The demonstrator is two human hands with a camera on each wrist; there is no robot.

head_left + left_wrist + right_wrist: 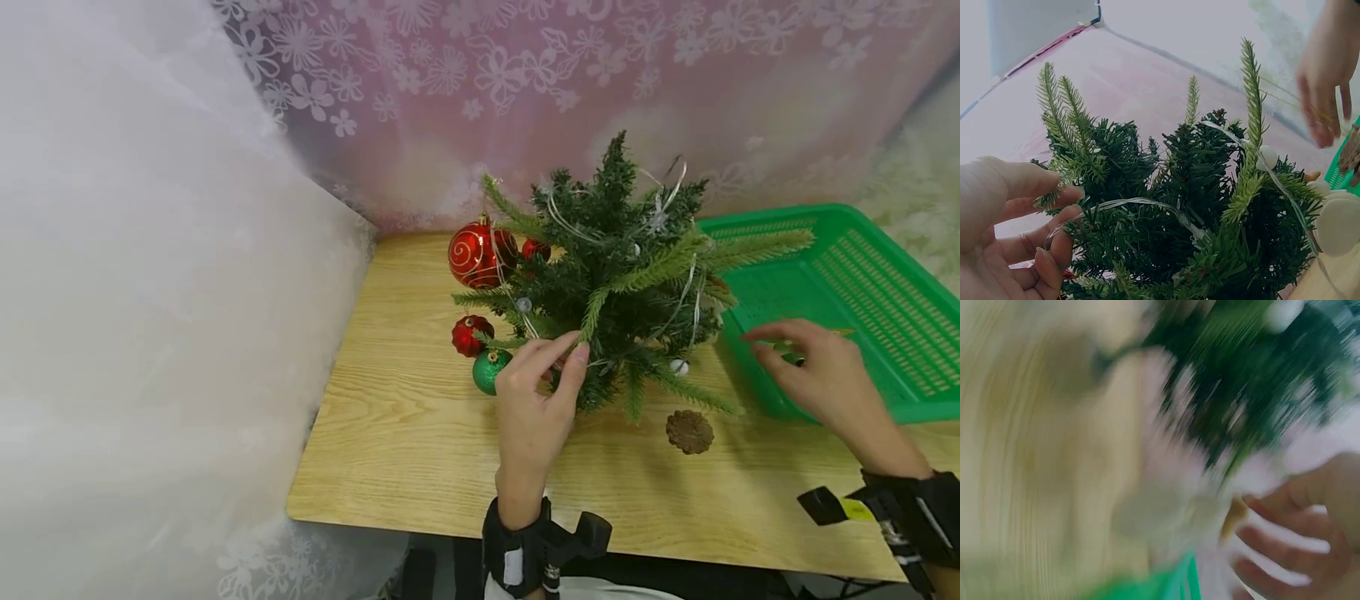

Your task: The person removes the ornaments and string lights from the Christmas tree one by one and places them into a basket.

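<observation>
My left hand [536,404] pinches a light-green branch tip between thumb and forefinger, at the front of a small artificial Christmas tree [611,225]. Clear wire [1141,201] from a string of lights passes by those fingers in the left wrist view. To the right of the tree, my right hand [821,375] is over the near-left part of a green basket [930,410], fingers bent. A thin gold cord [1285,97] runs to its fingers in the left wrist view; what may hang from it is unclear. The right wrist view is blurred.
A large red bauble [474,254], a fluted red bauble [468,335] and a green bauble [489,372] are at the tree's left side. A pine cone [689,432] lies on the wooden table [375,450] in front. Behind hangs a pink floral curtain [450,125].
</observation>
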